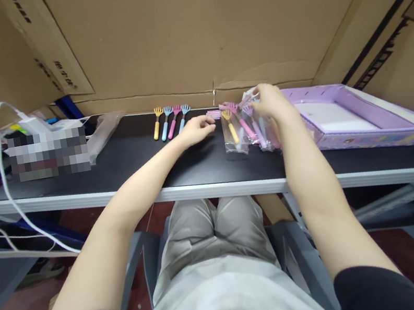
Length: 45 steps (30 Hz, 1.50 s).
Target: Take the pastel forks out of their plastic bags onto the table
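Right hand (272,103): the grip is curled down over the top of a cluster of clear packets (245,135), each holding small coloured forks. It is seen from the back of the hand, so it cannot be told whether the fingers are pinched shut on a packet or only resting on it. The packets lie toward the far edge of the bench (144,160), right of its middle. Left hand (196,128): the grip lies loosely spread and flat on the bench, holding nothing, fingertips just short of a small pink stack (214,115). Four loose forks (171,120) lie side by side just beyond the left hand, near the far edge. A purple tray (367,140) sits at the right end, beside the packets. An empty clear bag (105,129) and a white adapter (33,125) lie toward the left end. Assessment: the packets appear light, with slippery, crinkly film; they are best taken by the film at the top edge, not squeezed across the fork tines.
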Tool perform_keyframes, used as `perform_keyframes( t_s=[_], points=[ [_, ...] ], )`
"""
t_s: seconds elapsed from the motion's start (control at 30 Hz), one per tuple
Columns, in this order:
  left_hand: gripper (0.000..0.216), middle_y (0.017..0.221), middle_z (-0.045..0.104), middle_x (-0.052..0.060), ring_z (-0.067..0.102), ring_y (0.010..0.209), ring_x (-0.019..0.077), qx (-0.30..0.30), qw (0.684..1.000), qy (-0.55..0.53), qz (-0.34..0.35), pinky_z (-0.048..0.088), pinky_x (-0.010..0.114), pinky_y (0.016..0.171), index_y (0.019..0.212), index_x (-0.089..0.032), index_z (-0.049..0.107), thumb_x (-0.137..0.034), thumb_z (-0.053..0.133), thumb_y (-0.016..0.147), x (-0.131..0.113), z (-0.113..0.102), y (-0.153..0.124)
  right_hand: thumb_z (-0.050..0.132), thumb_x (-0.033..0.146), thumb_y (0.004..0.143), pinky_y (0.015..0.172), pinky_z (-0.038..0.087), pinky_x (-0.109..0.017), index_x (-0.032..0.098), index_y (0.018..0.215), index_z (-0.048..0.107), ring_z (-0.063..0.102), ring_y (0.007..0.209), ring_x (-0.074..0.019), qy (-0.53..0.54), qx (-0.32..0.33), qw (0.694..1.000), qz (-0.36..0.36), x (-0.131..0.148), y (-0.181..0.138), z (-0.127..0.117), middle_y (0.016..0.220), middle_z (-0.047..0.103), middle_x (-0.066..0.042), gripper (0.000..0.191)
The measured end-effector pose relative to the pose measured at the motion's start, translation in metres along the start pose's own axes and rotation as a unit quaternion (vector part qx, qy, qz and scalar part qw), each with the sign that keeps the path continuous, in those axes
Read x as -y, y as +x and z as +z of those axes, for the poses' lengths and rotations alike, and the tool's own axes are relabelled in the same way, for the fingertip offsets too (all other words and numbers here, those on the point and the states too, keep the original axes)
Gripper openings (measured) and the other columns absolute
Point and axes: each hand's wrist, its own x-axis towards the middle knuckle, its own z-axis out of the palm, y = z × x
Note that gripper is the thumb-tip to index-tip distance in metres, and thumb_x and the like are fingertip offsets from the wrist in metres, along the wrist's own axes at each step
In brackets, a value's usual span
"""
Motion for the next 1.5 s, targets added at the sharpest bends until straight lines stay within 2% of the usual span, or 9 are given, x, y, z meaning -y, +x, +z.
perform_keyframes(
  t_s=[0.1,0.27,0.5,0.8,1.0,1.13,1.23,1.33,1.5],
  points=[
    [0.026,0.084,0.070,0.004,0.063,0.078,0.0146,0.033,0.996,-0.078,-0.026,0.048,0.027,0.082,0.108,-0.012,0.067,-0.020,0.065,0.083,-0.007,0.022,0.005,0.061,0.023,0.087,0.100,0.047,-0.034,0.015,0.120,0.068,0.066,0.109,-0.0249,0.027,0.118,0.987,-0.105,0.019,-0.004,0.001,0.109,0.072,-0.011,0.035],
    [0.006,0.069,0.060,0.000,0.057,0.066,0.0129,-0.006,0.990,-0.109,-0.092,0.048,0.028,0.075,0.081,-0.013,0.065,-0.017,0.070,0.081,-0.017,0.047,0.025,0.058,0.021,0.088,0.083,0.054,-0.034,0.016,0.106,0.076,0.072,0.072,-0.0247,-0.014,0.257,0.965,-0.040,0.028,-0.008,0.013,0.059,0.068,-0.007,0.025],
    [0.023,0.067,0.056,0.001,0.061,0.068,0.0169,-0.036,0.970,-0.176,-0.165,0.053,0.034,0.077,0.078,-0.013,0.062,0.008,0.059,0.071,-0.029,0.067,0.042,0.060,0.022,0.087,0.076,0.056,-0.034,0.014,0.100,0.076,0.072,0.065,-0.0256,-0.013,0.272,0.962,-0.031,0.022,-0.007,0.014,0.048,0.063,-0.007,0.021],
    [0.034,0.092,0.061,0.005,0.062,0.073,0.0150,-0.075,0.975,-0.172,-0.123,0.057,0.031,0.073,0.096,-0.010,0.070,0.010,0.058,0.071,-0.023,0.060,0.036,0.054,0.018,0.089,0.073,0.057,-0.038,0.014,0.101,0.076,0.068,0.053,-0.0252,0.033,0.293,0.956,0.000,0.026,-0.012,0.010,0.046,0.061,-0.007,0.025],
    [0.048,0.114,0.068,0.014,0.069,0.091,0.0216,-0.130,0.973,-0.176,-0.077,0.056,0.035,0.086,0.117,-0.006,0.068,0.006,0.062,0.071,-0.007,0.043,0.037,0.057,0.024,0.090,0.077,0.054,-0.038,0.019,0.114,0.073,0.069,0.058,-0.0249,0.007,0.289,0.957,0.009,0.028,-0.012,0.010,0.044,0.059,-0.004,0.030],
    [0.052,0.123,0.066,0.015,0.070,0.094,0.0206,-0.147,0.969,-0.187,-0.063,0.057,0.034,0.087,0.122,-0.007,0.066,0.008,0.053,0.074,-0.013,0.024,0.025,0.058,0.022,0.089,0.086,0.052,-0.036,0.018,0.106,0.075,0.072,0.070,-0.0255,0.005,0.230,0.973,-0.018,0.035,-0.013,0.009,0.046,0.058,-0.004,0.024],
    [0.057,0.129,0.064,0.014,0.070,0.097,0.0203,-0.147,0.966,-0.205,-0.058,0.057,0.033,0.089,0.124,-0.008,0.064,0.011,0.053,0.071,-0.017,0.014,0.017,0.051,0.019,0.092,0.086,0.052,-0.032,0.014,0.092,0.072,0.071,0.084,-0.0245,0.131,0.148,0.979,-0.044,0.043,-0.012,0.012,0.065,0.069,-0.008,0.022],
    [0.058,0.131,0.062,0.014,0.070,0.097,0.0198,-0.143,0.964,-0.221,-0.039,0.058,0.031,0.088,0.124,-0.010,0.062,0.010,0.055,0.070,-0.014,0.008,0.014,0.048,0.018,0.096,0.084,0.053,-0.025,0.012,0.084,0.066,0.070,0.088,-0.0176,0.313,0.089,0.945,-0.040,0.052,-0.009,0.021,0.087,0.074,-0.009,0.023],
    [0.056,0.134,0.058,0.012,0.070,0.101,0.0191,-0.148,0.962,-0.230,0.004,0.058,0.028,0.085,0.121,-0.015,0.063,0.008,0.055,0.070,0.001,0.000,0.014,0.060,0.021,0.094,0.058,0.053,-0.020,0.016,0.091,0.056,0.066,0.058,-0.0095,0.500,0.140,0.854,0.026,0.070,-0.015,0.031,0.080,0.070,-0.003,0.007]
  ],
)
